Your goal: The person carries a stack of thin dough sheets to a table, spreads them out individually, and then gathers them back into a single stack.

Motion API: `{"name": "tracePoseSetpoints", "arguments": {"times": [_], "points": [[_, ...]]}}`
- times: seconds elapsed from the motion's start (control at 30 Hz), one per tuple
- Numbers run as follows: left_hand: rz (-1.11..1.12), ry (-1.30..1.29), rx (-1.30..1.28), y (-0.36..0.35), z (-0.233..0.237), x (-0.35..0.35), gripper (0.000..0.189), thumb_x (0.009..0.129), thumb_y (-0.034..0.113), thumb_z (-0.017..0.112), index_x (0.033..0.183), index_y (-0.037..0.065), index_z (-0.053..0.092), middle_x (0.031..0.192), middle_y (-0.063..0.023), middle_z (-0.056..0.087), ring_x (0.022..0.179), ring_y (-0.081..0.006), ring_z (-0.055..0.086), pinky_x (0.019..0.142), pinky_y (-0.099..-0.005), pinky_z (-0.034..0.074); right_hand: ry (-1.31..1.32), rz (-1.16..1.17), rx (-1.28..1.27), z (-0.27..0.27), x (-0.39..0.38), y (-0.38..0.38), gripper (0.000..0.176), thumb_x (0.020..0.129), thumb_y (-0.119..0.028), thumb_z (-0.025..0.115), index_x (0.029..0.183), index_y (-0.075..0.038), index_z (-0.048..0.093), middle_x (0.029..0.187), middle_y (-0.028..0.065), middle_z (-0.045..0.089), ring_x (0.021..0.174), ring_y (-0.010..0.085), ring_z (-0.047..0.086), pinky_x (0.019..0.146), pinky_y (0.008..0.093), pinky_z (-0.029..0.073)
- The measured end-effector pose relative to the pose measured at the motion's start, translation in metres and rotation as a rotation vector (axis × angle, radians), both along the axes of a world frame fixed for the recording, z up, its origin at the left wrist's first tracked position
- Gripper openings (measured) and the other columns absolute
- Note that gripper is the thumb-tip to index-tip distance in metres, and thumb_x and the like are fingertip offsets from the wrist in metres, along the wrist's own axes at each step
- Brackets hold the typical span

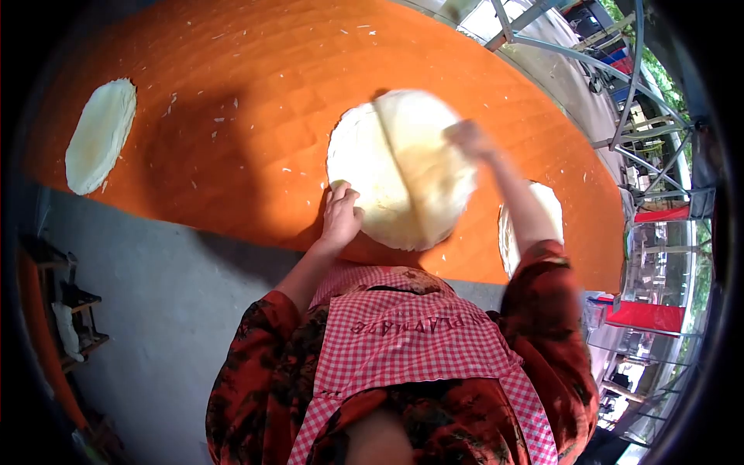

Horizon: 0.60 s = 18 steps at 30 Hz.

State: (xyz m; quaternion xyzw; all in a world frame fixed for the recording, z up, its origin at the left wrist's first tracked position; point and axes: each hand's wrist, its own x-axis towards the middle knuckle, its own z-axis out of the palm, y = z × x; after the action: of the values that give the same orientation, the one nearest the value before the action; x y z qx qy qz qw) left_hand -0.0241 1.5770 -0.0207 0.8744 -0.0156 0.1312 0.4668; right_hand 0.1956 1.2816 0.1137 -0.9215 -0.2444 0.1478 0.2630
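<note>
A pile of thin, pale, round dough sheets [364, 163] lies on the orange table in front of me. My left hand [342, 215] rests on the pile's near left edge, fingers laid over the rim. Over the right half, a top sheet [434, 155] is raised and blurred, and a dark shadow line runs down the middle. My right hand [469, 141], smeared by motion, is closed at the right edge of that raised sheet. Its fingertips are hard to make out.
Another pale pile [101, 136] sits at the table's far left. A third pile [546, 213] is partly hidden behind my right forearm. Small white flakes dot the orange cloth [256, 62]. Metal frame bars [573, 48] stand beyond the right edge, and a low rack [81, 318] is at lower left.
</note>
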Motion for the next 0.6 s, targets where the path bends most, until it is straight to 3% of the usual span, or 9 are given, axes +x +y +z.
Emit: {"name": "tracePoseSetpoints", "arguments": {"times": [0.03,0.07,0.13,0.2,0.27,0.4,0.5,0.57,0.6], "points": [[-0.024,0.045,-0.065,0.001,0.000,0.003,0.024,0.071,-0.001,0.063,0.095,0.002,0.061,0.102,-0.0129,0.058,0.098,-0.0336,0.053,0.086,-0.0393,0.044,-0.068,0.026,-0.079,0.037,0.021,-0.042,0.020,0.076,-0.015,0.067,0.091,-0.003,0.070,0.091,0.0076,0.068,0.084,0.0143,0.058,0.075,0.0355,0.050],[-0.052,0.092,-0.129,0.001,0.000,0.004,0.022,0.071,-0.002,0.063,0.093,0.002,0.061,0.101,-0.0126,0.058,0.098,-0.0335,0.053,0.087,-0.0393,0.043,-0.102,-0.173,-0.372,0.101,0.018,-0.040,0.022,0.073,-0.014,0.068,0.093,-0.004,0.070,0.090,0.0090,0.068,0.083,0.0150,0.059,0.075,0.0334,0.051],[0.276,-0.114,0.041,0.010,0.028,0.005,0.020,0.073,0.000,0.064,0.092,0.003,0.061,0.096,-0.0142,0.057,0.089,-0.0314,0.055,0.080,-0.0372,0.046,-0.152,-0.377,0.091,0.148,0.020,-0.060,0.025,0.077,-0.006,0.058,0.100,-0.003,0.068,0.084,0.0094,0.067,0.078,0.0147,0.059,0.072,0.0329,0.051],[0.353,0.080,-0.143,0.018,0.010,0.017,0.027,0.075,0.005,0.066,0.099,0.002,0.054,0.095,-0.0161,0.056,0.095,-0.0346,0.055,0.080,-0.0407,0.046,-0.273,-0.281,-0.004,0.193,0.011,-0.050,0.028,0.078,-0.004,0.052,0.102,-0.001,0.066,0.085,0.0130,0.067,0.079,0.0192,0.062,0.074,0.0352,0.051],[0.305,0.286,-0.359,0.022,0.004,0.033,0.029,0.076,0.007,0.067,0.101,0.000,0.053,0.095,-0.0189,0.058,0.093,-0.0358,0.057,0.081,-0.0420,0.046,-0.387,-0.113,-0.417,0.208,0.002,-0.021,0.030,0.077,-0.005,0.049,0.102,-0.001,0.065,0.093,0.0199,0.068,0.085,0.0286,0.067,0.078,0.0391,0.051],[0.404,0.531,-0.511,0.029,-0.016,0.068,0.042,0.080,0.015,0.069,0.114,-0.003,0.053,0.109,-0.0206,0.060,0.101,-0.0311,0.059,0.083,-0.0403,0.046,-0.303,-0.141,-0.468,0.093,-0.066,0.057,0.040,0.076,-0.003,0.048,0.114,-0.003,0.060,0.095,0.0222,0.066,0.091,0.0353,0.065,0.078,0.0429,0.050],[0.252,0.664,-0.630,0.033,-0.003,0.073,0.035,0.084,0.020,0.067,0.109,-0.003,0.058,0.095,-0.0126,0.066,0.084,-0.0245,0.062,0.075,-0.0352,0.048,0.076,-0.108,-0.667,0.012,-0.126,0.138,0.050,0.080,-0.005,0.049,0.130,-0.008,0.048,0.104,0.0202,0.065,0.095,0.0332,0.064,0.084,0.0420,0.050],[0.202,0.624,-0.723,0.029,0.002,0.071,0.028,0.090,0.024,0.060,0.101,-0.002,0.062,0.079,-0.0052,0.066,0.070,-0.0186,0.060,0.066,-0.0324,0.048,-0.037,-0.087,-0.417,-0.052,-0.152,0.148,0.051,0.080,-0.004,0.051,0.130,-0.006,0.046,0.100,0.0188,0.065,0.092,0.0311,0.065,0.080,0.0395,0.052],[0.207,0.639,-0.816,0.028,0.006,0.071,0.029,0.091,0.026,0.058,0.102,-0.001,0.062,0.081,-0.0049,0.066,0.071,-0.0178,0.061,0.066,-0.0324,0.048,-0.123,-0.065,-0.408,-0.057,-0.157,0.156,0.048,0.080,-0.004,0.049,0.129,-0.004,0.046,0.098,0.0189,0.066,0.090,0.0305,0.066,0.077,0.0391,0.053]]}}
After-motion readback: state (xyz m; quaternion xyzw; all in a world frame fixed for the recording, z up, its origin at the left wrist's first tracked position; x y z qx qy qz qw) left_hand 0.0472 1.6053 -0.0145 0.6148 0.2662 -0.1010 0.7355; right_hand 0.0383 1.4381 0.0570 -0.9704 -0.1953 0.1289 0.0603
